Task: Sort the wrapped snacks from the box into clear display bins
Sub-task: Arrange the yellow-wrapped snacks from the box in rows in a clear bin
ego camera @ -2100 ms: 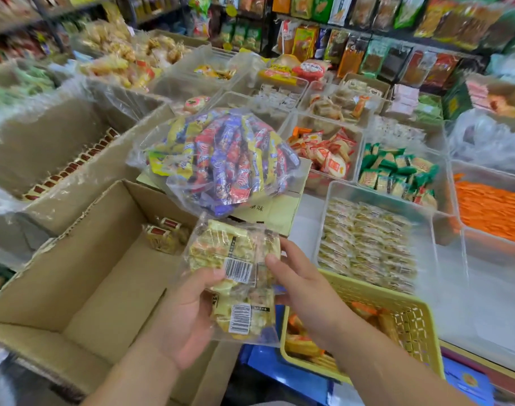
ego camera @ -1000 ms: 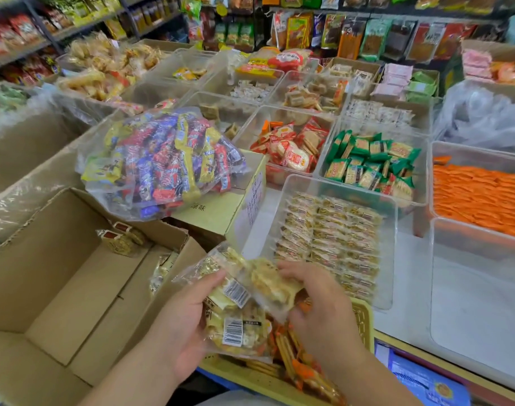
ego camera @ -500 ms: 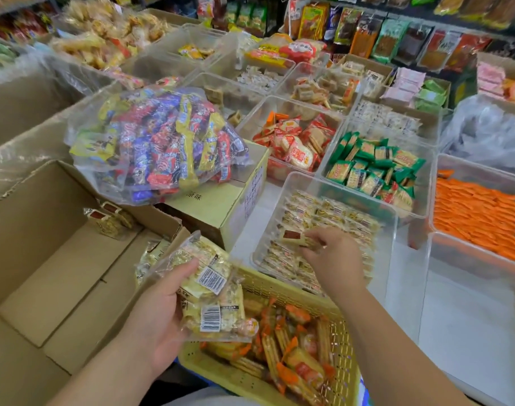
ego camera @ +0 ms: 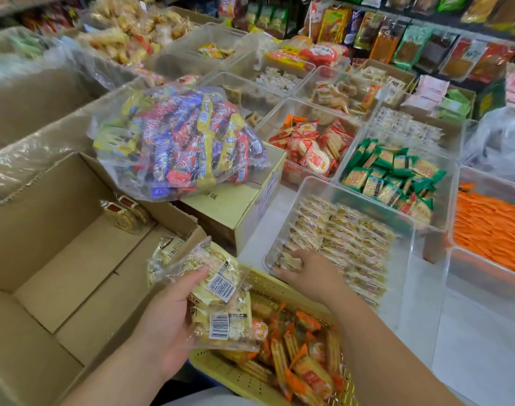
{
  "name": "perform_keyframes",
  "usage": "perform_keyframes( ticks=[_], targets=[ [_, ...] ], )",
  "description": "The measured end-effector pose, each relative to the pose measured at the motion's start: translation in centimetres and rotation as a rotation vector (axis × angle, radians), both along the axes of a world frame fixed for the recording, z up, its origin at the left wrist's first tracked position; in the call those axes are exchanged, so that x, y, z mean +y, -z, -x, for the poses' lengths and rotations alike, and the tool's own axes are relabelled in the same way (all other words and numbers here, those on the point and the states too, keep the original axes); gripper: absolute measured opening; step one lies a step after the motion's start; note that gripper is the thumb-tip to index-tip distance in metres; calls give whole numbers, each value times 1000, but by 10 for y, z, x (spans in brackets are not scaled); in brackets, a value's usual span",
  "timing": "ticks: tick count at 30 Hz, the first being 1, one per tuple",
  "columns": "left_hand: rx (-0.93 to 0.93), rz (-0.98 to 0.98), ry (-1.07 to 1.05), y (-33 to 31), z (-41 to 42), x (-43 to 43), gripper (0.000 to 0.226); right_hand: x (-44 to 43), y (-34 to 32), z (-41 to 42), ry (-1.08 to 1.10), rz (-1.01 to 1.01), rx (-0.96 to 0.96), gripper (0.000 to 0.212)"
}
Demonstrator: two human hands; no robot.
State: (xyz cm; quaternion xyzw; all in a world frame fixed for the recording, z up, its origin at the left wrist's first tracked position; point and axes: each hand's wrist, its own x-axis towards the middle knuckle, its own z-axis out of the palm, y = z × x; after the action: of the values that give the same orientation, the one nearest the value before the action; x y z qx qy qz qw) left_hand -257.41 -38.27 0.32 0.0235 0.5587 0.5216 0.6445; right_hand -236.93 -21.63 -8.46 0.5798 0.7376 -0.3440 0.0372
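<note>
Snack pkts gripped in L hand; R hand on pkt in clear bin.

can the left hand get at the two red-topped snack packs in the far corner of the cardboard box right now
Probably not yet: the left hand is full, gripping a clear bag of yellow snacks. The packs lie uncovered in the open box, so the path looks free.

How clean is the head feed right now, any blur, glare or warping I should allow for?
Head view: even shop light, no hard shadows; glare on the candy bag and plastic liner; wide-angle bending at the edges; far shelves soft; left hand with its packet and right hand reasonably sharp.
</note>
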Motion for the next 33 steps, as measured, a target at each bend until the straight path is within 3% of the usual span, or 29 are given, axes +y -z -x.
perform_keyframes(
  ticks=[6, 13, 17, 23, 28, 30, 33],
  targets=[
    [-12, 14, 6, -5, -4, -1, 37, -8, -1, -3, -9, -89, 116, 39],
    [-30, -3, -6, -12, -6, -1, 40, -19, -3, -4, -104, -48, 135, 37],
    [-49, -18, 7, -13, -6, -3, 39, -25, -17, -5, -125, -101, 173, 55],
    [-67, -31, 116, -11, 4, -2, 35, -59, -58, 6, -358, -127, 513, 78],
    [-53, -119, 254, -9, 4, 2, 53, -78, -75, 17, -512, -229, 562, 86],
    [-56, -141, 229, -9, 1, 3, 62, -82, -74, 16, -436, -269, 614, 74],
    [-43, -149, 241, -13, -2, 1, 67, -85, -70, 10, -207, -217, 732, 38]
  ],
)
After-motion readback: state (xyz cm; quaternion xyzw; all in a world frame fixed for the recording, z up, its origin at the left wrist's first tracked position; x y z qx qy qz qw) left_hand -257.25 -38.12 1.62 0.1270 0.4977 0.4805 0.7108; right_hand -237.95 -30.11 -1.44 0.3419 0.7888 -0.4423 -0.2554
